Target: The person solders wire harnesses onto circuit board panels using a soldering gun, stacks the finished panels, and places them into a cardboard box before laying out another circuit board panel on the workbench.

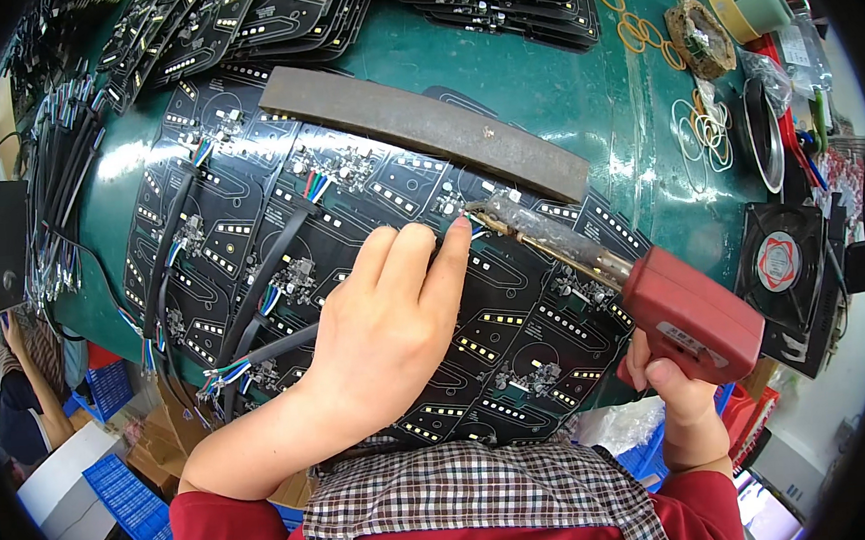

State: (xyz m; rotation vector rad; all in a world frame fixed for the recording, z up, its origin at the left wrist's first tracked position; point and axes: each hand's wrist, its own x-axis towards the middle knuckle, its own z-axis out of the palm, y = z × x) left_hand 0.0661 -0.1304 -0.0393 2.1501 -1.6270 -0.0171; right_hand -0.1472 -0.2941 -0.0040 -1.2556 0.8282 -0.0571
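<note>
My right hand (676,383) grips a red soldering gun (692,317) by its handle. Its long, dirty metal tip reaches left to the circuit boards. Right beside that tip, my left hand (380,314) is closed with its index finger stretched to the board. A black cable (282,346) with coloured wire ends runs under this hand; the fingers hide most of what they pinch, and small bits of coloured wire show by the fingertip. Under both hands lies a panel of black circuit boards (478,347) with white components. Other black cables (267,271) are attached to its left part.
A grey metal bar (423,135) lies across the boards. Stacks of black boards (504,4) stand behind. Bundled cables (61,186) hang at the left. Rubber bands (642,33), a solder-crusted block (700,39) and a black fan (778,261) sit at the right of the green table (634,135).
</note>
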